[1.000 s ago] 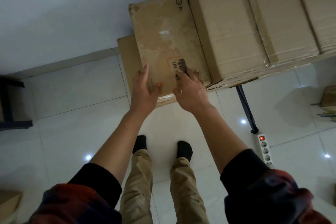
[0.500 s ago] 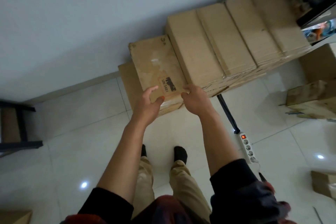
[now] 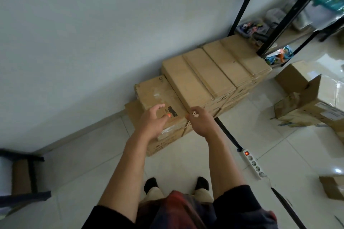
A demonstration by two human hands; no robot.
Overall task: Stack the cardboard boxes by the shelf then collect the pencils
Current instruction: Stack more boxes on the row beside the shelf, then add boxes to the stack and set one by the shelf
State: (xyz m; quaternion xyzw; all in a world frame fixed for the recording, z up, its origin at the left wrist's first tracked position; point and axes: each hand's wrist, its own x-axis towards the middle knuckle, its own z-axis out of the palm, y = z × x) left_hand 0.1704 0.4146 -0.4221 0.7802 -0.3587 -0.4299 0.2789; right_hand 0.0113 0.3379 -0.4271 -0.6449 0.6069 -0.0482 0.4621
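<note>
A flat cardboard box with a black printed label lies on top of a lower box against the wall. To its right stands a row of several taller stacked boxes running to the black shelf. My left hand hovers just above the near end of the labelled box, fingers spread. My right hand is at the box's near right corner, fingers loosely curled, holding nothing. No pencils are visible.
A white power strip with a lit red switch and its black cable lie on the tiled floor to the right. More cardboard boxes sit at right, one near the right edge. A black frame stands at left.
Both hands have lifted off the labelled box and pulled back from it. The view has risen and swung right, showing the shelf and more of the floor.
</note>
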